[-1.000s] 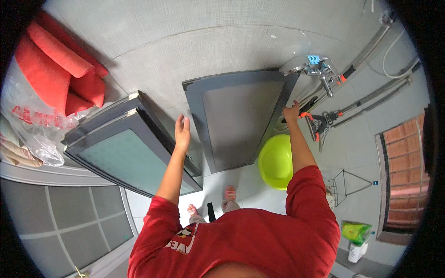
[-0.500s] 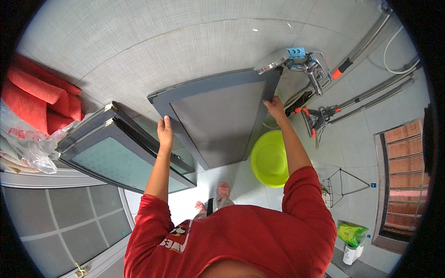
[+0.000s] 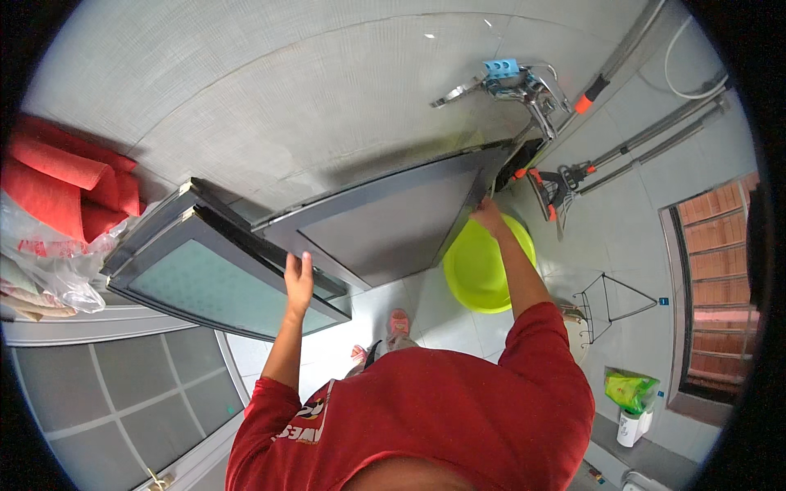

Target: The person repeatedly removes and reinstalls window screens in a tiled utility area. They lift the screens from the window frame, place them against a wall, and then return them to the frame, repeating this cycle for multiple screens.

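Two-handed hold on a panel [image 3: 401, 217]. The panel stood tilted between the hands, its top edge apart from the wall [image 3: 286, 106]; whether its foot touched the floor [image 3: 397, 299] could not be told. Hands at opposite side edges probably served to balance its breadth and check twisting. The stacked glass panes [image 3: 209, 282] leaned to the left, presumably because a slanted rest kept them steady; the basin [image 3: 485, 282] sat on the right, partly behind the forearm. The right hand [image 3: 489, 218] had its fingers curled on the panel's right edge, apparently grasping it. The left hand [image 3: 300, 282] was at the left edge, thumb raised and fingertips against or just beside the frame; whether they gripped could not be determined. The panel's face thus lay between both sets of fingers, below the faucet [image 3: 536, 106].
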Tool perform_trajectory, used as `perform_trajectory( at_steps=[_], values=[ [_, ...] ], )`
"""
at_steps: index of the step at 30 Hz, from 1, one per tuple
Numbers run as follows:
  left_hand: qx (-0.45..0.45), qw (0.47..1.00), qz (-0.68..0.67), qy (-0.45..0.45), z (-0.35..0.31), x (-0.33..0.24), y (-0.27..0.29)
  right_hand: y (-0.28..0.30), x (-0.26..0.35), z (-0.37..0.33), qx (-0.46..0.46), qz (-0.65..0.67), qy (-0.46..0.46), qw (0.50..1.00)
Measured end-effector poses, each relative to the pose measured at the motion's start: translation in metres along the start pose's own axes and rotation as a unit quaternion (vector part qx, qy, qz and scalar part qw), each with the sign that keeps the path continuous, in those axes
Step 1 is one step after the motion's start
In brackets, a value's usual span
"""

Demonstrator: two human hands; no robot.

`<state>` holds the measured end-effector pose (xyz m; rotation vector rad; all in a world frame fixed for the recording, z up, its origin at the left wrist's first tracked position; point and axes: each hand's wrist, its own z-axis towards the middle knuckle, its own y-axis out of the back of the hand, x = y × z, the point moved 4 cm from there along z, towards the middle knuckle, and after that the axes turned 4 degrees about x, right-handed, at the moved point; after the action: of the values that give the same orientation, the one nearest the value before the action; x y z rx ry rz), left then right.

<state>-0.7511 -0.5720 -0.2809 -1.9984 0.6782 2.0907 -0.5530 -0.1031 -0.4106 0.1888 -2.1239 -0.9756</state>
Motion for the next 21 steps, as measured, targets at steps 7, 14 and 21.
perform_trajectory(
  at_steps=[7,14,21],
  values=[
    [0.004,1.000,0.023,-0.020,-0.035,0.035,0.015,0.004,0.040,-0.094,-0.051,0.085,0.091,0.991],
    [0.100,0.993,0.014,-0.062,-0.060,-0.013,0.064,-0.003,0.053,-0.234,-0.097,0.137,0.160,0.973],
    [0.069,0.958,-0.271,-0.064,-0.058,-0.164,0.055,0.074,0.147,-0.423,-0.182,0.258,0.200,0.928]
  ],
)
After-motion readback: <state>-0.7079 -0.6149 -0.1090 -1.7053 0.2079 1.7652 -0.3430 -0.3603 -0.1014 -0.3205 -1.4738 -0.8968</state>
